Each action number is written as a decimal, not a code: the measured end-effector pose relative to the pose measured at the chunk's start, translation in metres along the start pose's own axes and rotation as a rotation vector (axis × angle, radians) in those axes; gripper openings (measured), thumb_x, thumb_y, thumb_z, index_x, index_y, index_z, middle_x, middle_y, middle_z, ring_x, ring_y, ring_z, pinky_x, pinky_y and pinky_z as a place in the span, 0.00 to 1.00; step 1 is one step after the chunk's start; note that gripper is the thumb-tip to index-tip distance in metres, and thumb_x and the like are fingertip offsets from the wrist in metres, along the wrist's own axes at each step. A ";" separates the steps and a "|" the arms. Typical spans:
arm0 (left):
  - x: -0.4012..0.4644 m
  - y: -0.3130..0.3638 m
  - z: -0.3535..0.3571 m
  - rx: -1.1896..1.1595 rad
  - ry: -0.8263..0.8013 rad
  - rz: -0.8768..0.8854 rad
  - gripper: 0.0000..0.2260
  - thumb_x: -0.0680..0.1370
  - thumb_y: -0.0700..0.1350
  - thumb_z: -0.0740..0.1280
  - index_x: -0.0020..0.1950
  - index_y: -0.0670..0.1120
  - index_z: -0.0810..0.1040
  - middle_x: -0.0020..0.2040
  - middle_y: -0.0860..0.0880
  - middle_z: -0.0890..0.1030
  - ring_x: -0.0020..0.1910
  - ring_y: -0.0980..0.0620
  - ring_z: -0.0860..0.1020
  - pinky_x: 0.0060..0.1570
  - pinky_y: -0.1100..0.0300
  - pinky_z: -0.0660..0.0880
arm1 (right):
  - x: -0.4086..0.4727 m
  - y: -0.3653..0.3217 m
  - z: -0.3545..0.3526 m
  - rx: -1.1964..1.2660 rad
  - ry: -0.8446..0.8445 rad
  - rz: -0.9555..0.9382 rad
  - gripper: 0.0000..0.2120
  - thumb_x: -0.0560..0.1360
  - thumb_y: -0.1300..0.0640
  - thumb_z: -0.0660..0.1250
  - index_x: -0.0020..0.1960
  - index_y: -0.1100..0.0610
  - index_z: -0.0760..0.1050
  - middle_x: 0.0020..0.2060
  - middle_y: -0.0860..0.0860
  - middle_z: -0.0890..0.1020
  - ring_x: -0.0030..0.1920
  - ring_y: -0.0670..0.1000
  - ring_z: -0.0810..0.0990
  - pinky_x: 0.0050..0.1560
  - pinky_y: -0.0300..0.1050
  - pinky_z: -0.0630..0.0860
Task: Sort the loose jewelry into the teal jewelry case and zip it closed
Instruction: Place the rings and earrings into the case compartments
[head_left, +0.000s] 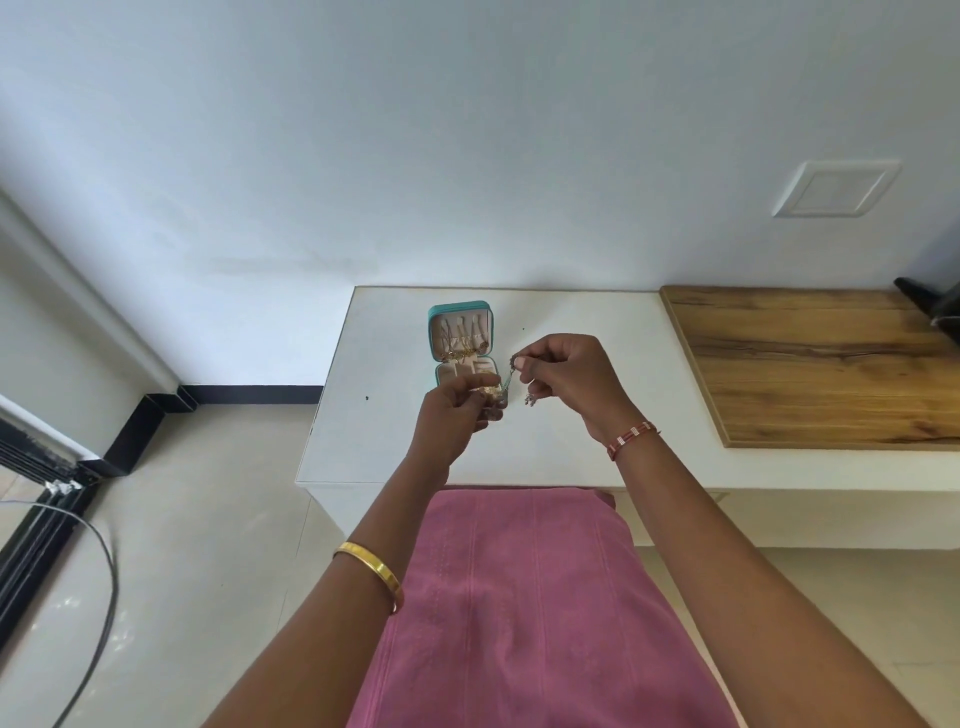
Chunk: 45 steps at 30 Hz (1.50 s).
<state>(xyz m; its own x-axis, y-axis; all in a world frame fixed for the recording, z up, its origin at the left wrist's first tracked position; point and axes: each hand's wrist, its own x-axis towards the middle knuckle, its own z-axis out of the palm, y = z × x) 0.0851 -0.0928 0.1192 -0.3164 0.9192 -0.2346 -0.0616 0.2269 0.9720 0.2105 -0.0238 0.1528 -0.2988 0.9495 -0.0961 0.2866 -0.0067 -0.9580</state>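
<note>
White table (571, 457) butts the wall at its far edge; a wooden board (810, 364) covers its right part, bare surface lies left of the case. Teal jewelry case (462, 345) stands open mid-table, lid toward the wall, long axis running wall to person. Left hand (457, 415) pinches gold jewelry over the case's near tray. Right hand (566, 376) pinches a chain (511, 382) just right of the case, hanging downward
</note>
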 end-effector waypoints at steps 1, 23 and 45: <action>0.002 -0.005 -0.002 -0.012 0.017 -0.028 0.12 0.79 0.34 0.56 0.56 0.41 0.77 0.43 0.45 0.80 0.38 0.52 0.79 0.46 0.61 0.75 | 0.003 0.001 0.000 0.020 0.001 0.011 0.05 0.72 0.67 0.68 0.47 0.67 0.79 0.32 0.55 0.79 0.30 0.51 0.75 0.38 0.44 0.77; 0.072 -0.063 -0.020 -0.126 0.335 -0.287 0.12 0.76 0.33 0.57 0.46 0.44 0.78 0.39 0.48 0.80 0.40 0.51 0.77 0.48 0.58 0.76 | 0.093 0.055 0.053 -0.002 0.026 0.167 0.03 0.71 0.68 0.68 0.45 0.65 0.79 0.39 0.60 0.81 0.36 0.55 0.80 0.37 0.39 0.78; 0.100 -0.090 -0.023 -0.157 0.412 -0.330 0.14 0.76 0.34 0.58 0.39 0.49 0.78 0.37 0.49 0.79 0.40 0.51 0.77 0.49 0.56 0.76 | 0.122 0.102 0.089 -0.263 -0.034 0.249 0.04 0.72 0.70 0.66 0.45 0.68 0.79 0.42 0.60 0.82 0.37 0.55 0.80 0.47 0.52 0.81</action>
<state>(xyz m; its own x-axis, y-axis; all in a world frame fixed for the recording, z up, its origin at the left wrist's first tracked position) 0.0374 -0.0290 0.0088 -0.5991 0.5980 -0.5324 -0.3507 0.4017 0.8459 0.1226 0.0631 0.0193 -0.2197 0.9178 -0.3306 0.5772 -0.1509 -0.8026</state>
